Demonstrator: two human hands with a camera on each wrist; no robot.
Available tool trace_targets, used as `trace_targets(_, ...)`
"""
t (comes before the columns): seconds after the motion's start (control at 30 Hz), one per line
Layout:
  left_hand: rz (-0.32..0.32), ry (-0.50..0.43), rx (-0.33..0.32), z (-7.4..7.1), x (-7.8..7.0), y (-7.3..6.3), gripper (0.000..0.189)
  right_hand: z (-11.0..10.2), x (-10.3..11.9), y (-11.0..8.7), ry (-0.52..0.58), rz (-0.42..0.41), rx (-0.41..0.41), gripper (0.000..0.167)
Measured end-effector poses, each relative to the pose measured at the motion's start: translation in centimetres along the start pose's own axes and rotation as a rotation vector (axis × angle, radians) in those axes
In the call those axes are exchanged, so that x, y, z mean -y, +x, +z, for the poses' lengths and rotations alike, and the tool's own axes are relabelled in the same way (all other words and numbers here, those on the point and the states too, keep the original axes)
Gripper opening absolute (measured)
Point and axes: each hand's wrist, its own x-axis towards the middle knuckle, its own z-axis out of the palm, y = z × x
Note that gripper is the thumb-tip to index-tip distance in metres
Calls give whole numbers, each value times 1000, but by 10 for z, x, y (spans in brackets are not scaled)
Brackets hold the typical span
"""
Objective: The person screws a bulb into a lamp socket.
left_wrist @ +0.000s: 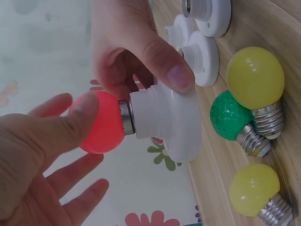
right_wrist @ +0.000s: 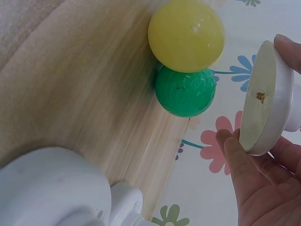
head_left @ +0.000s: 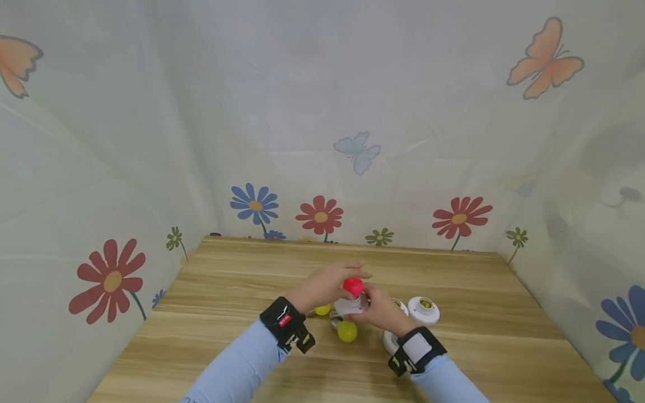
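My left hand [head_left: 322, 286] pinches a round red light bulb [left_wrist: 106, 125] between thumb and fingers, the other fingers spread apart. The bulb's metal screw base enters the mouth of a white lamp holder [left_wrist: 181, 127], with a band of the metal showing outside it. My right hand [head_left: 384, 310] grips that holder by its round base, thumb on the rim in the left wrist view. Its hollow underside [right_wrist: 258, 99] faces the right wrist camera. Both hands are above the wooden table, and the bulb stands over the holder in the head view.
Below the hands lie a yellow bulb [left_wrist: 256, 77], a green bulb [left_wrist: 230, 115] and another yellow bulb [left_wrist: 254, 188]. More white lamp holders, one of them a holder [head_left: 423, 310] at the right, sit by my right wrist. A flowered curtain [head_left: 302, 112] hangs behind the table [head_left: 242, 263].
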Motion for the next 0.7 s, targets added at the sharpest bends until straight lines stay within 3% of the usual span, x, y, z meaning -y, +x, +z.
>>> trace_targets(0.23,18,-30,16,-1,2,-1,57,1,-2,2,-1,-18,5,69)
trace_targets(0.47,-37,29,-4,1,-4,1,39,-1,-3,3,4,-9,4,67)
trace_targets(0.7,-67,104,-56,5,-5,1,46,-1,-3,4,-19,-32,6,59)
